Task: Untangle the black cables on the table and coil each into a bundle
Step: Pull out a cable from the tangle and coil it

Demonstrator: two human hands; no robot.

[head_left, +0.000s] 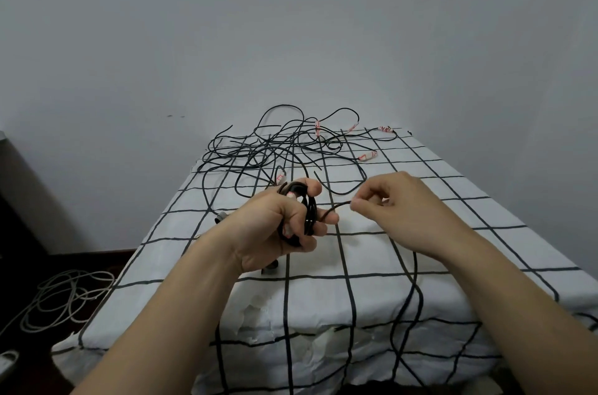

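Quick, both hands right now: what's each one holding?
Left hand: gripping the coiled black cable bundle.
Right hand: pinching that cable's loose strand.

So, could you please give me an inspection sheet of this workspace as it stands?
Surface: table under white grid-patterned cloth, wrinkled at the near edge.
Job's things: partly wound coil in left hand; black tangle at far end.
Clutter: nothing seen.
Hands: left hand grips the coil; right hand pinches its free strand with fingers.
Cables: several carry red-and-white tags; one loose cable hangs over the near edge.
Surroundings: plain wall; grey cable looped on floor, left.
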